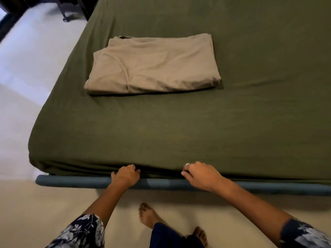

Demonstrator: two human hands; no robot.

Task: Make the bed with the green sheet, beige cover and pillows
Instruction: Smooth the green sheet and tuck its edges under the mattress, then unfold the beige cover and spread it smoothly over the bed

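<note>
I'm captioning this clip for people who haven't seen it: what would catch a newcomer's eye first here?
The green sheet fills most of the view, stretched over the mattress, with the folded beige cover lying on it toward the left. At the near edge, the left hand and right hand work at the sheet's hem, just above the blue bed frame. Their fingertips are hidden in the fold. No pillows are in view.

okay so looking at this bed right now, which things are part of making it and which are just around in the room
Part of the job:
green sheet, spread over the mattress
folded beige cover, lying on the sheet
left hand and right hand, both at the sheet's near edge
blue bed frame rail

Just around:
dark furniture legs on the floor
No pillows in view.
</note>
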